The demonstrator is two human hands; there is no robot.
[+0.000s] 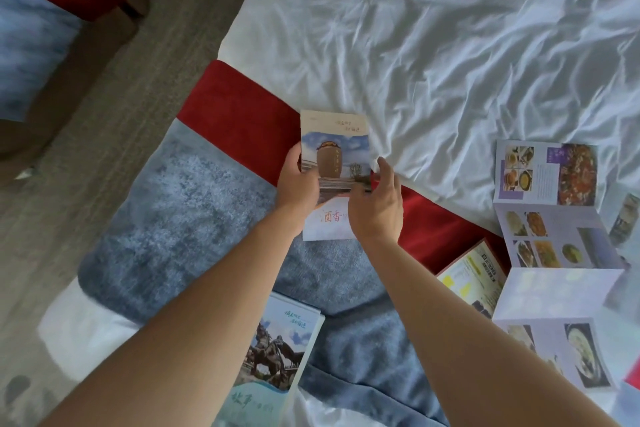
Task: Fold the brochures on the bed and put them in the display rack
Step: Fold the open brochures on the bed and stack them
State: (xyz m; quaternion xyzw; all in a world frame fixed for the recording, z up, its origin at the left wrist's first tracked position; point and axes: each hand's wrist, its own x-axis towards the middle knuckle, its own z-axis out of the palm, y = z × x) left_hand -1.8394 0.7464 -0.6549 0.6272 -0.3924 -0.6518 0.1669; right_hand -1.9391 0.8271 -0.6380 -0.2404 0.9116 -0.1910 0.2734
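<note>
I see 2 bare hands over a bed (pixel 450 28) with white sheets and a blue and red runner (pixel 194 204). The left hand (pixel 299 185) grips the folded jar brochure (pixel 334 149) at its left edge, thumb on the cover. The right hand (pixel 375 206) pinches its lower right corner. An unfolded food brochure (pixel 554 236) lies well to the right, a horse-statue brochure (pixel 273 360) nearer me.

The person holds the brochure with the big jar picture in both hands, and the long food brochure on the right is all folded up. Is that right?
Not quite. The head view shows the food brochure lying unfolded, its panels spread open across the bed. The rest holds: left hand and right hand hold the jar brochure.
</note>
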